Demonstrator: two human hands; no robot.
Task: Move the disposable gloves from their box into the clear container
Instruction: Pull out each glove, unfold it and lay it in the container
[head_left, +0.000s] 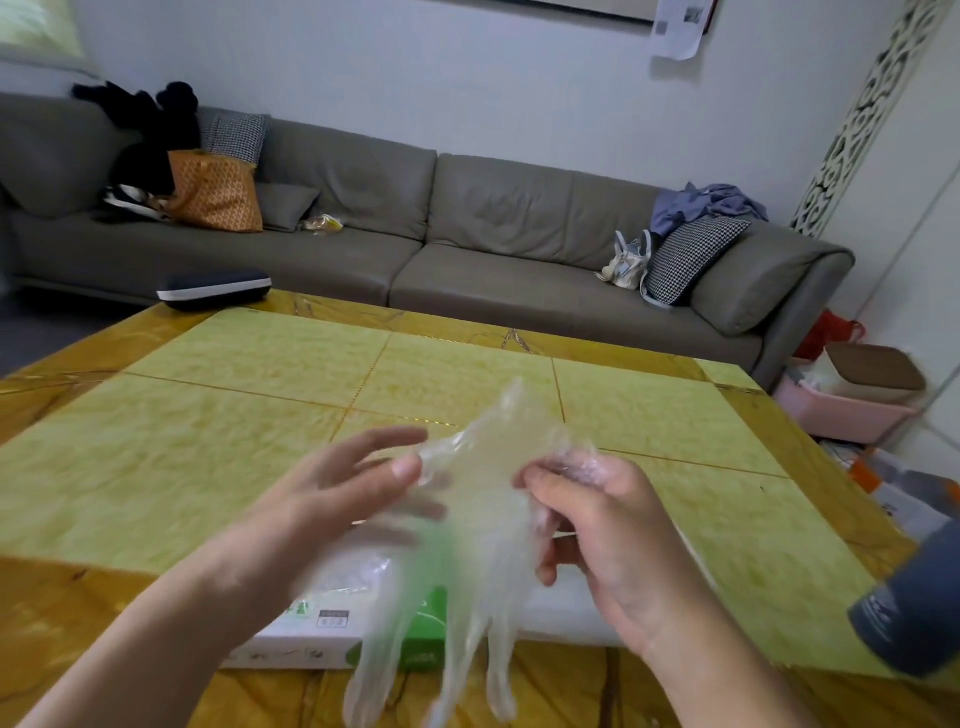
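Gloves (467, 587), clear and limp, hang over green-white box (322, 623) on table (208, 441), pinched by left hand (332, 499) thumb and grasped in right hand (597, 525).

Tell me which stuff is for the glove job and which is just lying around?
For the job: gloves held by left hand and right hand; glove box; clear container.

Lying around: orange bag, dark case, white handbag, checked cushion.
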